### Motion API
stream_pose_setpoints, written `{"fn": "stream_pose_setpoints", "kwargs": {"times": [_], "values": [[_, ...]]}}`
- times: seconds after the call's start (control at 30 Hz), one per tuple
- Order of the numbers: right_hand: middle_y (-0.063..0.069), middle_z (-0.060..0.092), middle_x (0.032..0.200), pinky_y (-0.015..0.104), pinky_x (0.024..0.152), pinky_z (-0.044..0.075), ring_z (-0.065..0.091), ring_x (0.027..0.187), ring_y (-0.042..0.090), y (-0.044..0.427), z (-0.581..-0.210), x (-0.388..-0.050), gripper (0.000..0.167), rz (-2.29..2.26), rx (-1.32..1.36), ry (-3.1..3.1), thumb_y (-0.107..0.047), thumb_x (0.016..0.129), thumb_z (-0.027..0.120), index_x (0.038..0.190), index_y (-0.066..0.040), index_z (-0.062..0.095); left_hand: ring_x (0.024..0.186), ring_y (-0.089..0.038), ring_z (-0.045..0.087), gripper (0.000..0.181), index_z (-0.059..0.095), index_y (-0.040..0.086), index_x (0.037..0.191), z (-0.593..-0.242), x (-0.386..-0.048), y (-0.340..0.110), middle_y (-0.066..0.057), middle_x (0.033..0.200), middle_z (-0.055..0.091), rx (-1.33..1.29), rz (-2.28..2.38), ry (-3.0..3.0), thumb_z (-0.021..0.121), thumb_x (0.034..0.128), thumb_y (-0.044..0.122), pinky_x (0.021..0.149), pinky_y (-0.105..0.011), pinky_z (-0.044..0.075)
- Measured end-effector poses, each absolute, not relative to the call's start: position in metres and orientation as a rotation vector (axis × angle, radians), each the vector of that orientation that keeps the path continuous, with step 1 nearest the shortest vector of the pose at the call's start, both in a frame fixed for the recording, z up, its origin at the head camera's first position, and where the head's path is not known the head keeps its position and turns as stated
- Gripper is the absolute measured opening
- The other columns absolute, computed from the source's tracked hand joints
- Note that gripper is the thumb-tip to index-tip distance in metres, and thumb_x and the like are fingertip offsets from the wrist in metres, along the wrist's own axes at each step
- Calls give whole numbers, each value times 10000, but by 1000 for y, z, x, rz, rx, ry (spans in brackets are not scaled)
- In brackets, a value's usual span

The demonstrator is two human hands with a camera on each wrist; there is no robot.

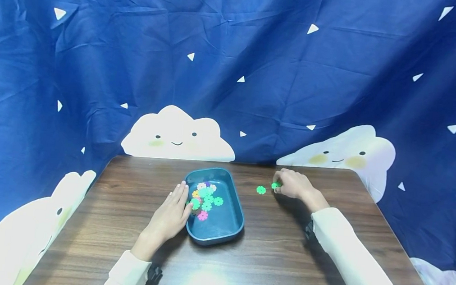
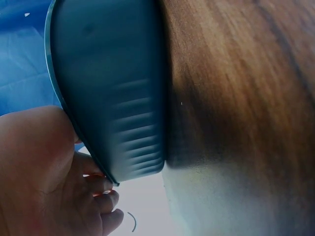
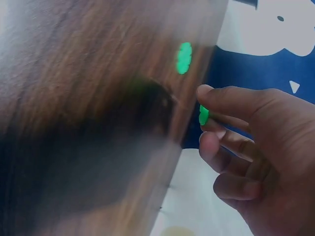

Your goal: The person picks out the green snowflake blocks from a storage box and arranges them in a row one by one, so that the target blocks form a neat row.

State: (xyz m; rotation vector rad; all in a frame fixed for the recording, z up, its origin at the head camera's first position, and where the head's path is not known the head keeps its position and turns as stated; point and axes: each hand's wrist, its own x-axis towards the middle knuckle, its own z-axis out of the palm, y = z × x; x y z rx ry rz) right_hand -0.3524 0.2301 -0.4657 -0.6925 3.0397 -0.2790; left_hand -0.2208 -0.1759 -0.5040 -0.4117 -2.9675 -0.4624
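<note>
A green disc (image 1: 275, 185) sits right of centre in the head view, pinched by the right hand's (image 1: 296, 185) thumb and fingertips; the step in hand looks like picking up. Just left lies a loose green disc (image 1: 261, 190). Nearer centre, the left hand (image 1: 168, 215) rests, fingers straight, on the blue tray's (image 1: 224, 231) left rim. The next move probably calls for a secure, light pinch.

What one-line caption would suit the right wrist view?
A right hand holds a green disc while another green disc lies on the wood-grain tabletop.
</note>
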Motion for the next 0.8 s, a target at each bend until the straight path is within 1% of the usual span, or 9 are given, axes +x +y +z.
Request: {"fn": "stream_pose_setpoints", "kwargs": {"times": [0.17, 0.33, 0.57, 0.8], "values": [[41, 696, 1053, 602, 825, 595, 712, 1014, 347, 233, -475, -355, 257, -283, -667, 3024, -250, 872, 844, 1082, -133, 752, 1637, -403, 244, 662, 302, -90, 1633, -505, -221, -176, -247, 1751, 237, -412, -458, -2966, 427, 1147, 342, 1326, -554, 281], [40, 690, 1035, 588, 831, 592, 700, 987, 322, 234, -481, -358, 259, -286, -654, 3003, -249, 873, 857, 1075, -130, 748, 1639, -400, 240, 666, 301, -86, 1636, -505, -221, -176, -244, 1753, 237, -405, -462, -2970, 430, 1146, 346, 1326, -557, 281], [54, 692, 1060, 593, 858, 588, 693, 1008, 316, 232, -488, -360, 276, -321, -640, 2991, -244, 881, 852, 1095, -114, 737, 1635, -403, 250, 660, 306, -90, 1632, -505, -221, -176, -248, 1749, 242, -405, -459, -2963, 429, 1147, 340, 1324, -556, 286], [26, 650, 1009, 543, 818, 581, 644, 931, 239, 231, -495, -360, 274, -326, -617, 2975, -252, 901, 848, 1108, -117, 729, 1633, -405, 255, 663, 303, -89, 1633, -505, -221, -176, -251, 1749, 240, -411, -456, -2963, 421, 1150, 348, 1325, -552, 283]]}}
